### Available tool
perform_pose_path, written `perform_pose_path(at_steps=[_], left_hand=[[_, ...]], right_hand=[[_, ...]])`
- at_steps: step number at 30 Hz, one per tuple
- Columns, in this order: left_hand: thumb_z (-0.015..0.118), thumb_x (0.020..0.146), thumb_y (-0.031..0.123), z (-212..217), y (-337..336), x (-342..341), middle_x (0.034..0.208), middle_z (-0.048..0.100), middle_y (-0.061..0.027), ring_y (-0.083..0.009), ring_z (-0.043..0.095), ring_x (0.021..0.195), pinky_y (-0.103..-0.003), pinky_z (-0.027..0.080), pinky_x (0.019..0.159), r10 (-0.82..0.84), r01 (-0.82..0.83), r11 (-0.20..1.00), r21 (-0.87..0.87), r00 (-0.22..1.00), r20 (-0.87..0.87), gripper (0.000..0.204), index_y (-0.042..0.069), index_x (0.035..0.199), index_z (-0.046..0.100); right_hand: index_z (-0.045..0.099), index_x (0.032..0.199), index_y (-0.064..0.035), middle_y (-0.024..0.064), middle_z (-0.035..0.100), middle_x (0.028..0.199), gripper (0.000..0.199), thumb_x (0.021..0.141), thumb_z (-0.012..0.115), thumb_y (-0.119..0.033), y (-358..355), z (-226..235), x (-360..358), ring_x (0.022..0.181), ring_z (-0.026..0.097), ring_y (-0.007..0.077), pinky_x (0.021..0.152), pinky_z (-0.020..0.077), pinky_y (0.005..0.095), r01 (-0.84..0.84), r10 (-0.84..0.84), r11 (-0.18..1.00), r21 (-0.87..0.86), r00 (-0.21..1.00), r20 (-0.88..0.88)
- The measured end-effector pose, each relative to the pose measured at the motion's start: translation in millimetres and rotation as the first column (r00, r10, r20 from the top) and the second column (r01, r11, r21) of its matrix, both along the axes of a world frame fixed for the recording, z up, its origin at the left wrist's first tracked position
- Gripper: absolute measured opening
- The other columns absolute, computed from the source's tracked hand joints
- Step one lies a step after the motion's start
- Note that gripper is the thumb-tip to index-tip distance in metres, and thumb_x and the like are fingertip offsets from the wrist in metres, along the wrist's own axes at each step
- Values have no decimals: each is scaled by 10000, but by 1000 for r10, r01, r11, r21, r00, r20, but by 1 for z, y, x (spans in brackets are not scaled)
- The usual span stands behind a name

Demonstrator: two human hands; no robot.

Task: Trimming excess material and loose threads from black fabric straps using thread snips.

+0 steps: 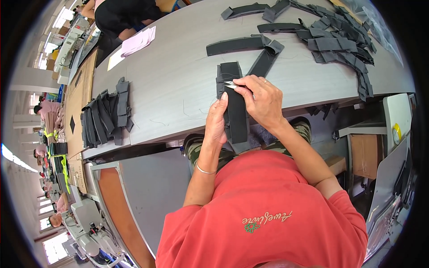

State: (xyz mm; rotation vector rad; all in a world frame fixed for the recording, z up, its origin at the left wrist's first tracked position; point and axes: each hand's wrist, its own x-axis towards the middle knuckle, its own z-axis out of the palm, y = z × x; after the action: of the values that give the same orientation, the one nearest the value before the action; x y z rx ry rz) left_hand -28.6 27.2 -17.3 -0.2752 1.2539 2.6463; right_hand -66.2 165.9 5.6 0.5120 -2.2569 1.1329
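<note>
Grey table [170, 80] edge, hands pinching black strap [236, 117]

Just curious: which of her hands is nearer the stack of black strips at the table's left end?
Left. The left hand is on the side toward that stack, though well apart; the right hand is farther away.

Black folded fabric strip [236, 114] lengthwise across the table edge, small metal snips [231, 84] at its upper end.
</note>
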Motion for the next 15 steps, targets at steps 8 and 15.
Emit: perform_pose_path(at_steps=[8,15], left_hand=[[504,977,372,-2,-12,0,879,650,-14,-72,621,731,-206,512,611,-33,32,999,-40,999,-24,368,28,1048,614],[506,975,379,-2,-10,-10,899,636,-15,-79,615,751,-231,523,629,106,-105,992,71,994,-11,357,42,1049,597]], right_hand=[[673,911,-99,48,673,801,102,820,662,-144,17,4,-9,679,635,241,595,478,316,30,42,975,-218,947,319],[664,902,-89,60,680,793,104,803,633,-95,15,6,26,685,641,232,604,488,321,-345,362,932,-108,887,287]])
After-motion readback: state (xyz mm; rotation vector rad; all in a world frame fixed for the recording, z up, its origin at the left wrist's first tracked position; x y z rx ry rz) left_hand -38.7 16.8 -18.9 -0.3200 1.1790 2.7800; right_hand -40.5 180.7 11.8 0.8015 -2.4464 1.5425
